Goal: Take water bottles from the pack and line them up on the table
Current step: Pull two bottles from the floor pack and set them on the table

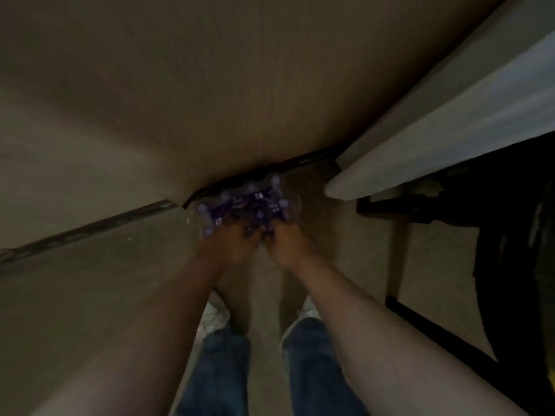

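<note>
Down on the floor (90,280), hard against the foot of the wall (180,85), sits the pack (249,202) of water bottles in its purple-printed plastic wrap, and both arms reach straight down to it from a standing, bent-over stance — jeans and pale shoes show between the forearms. The left hand (231,238) and the right hand (286,241) meet side by side at the near edge of the pack, fingers curled down into the wrap; the frame is dim and blurred, so whether they have pinched the film, hooked under it, or closed round a bottle neck cannot be told. That two-handed placement on one edge reads, in my judgement, as tearing the wrap open or working a first bottle loose, since the film has to give before anything comes out. The bottles stand upright in the pack: pale round caps (274,180) face up toward the camera, so each bottle's long axis runs vertically, floor to cap, while the pack itself lies with its longer side roughly along the wall. The table (450,121) is off to the right, its pale edge well above the pack — no bottle shows on the visible part of it, so the lining-up looks not yet begun.
</note>
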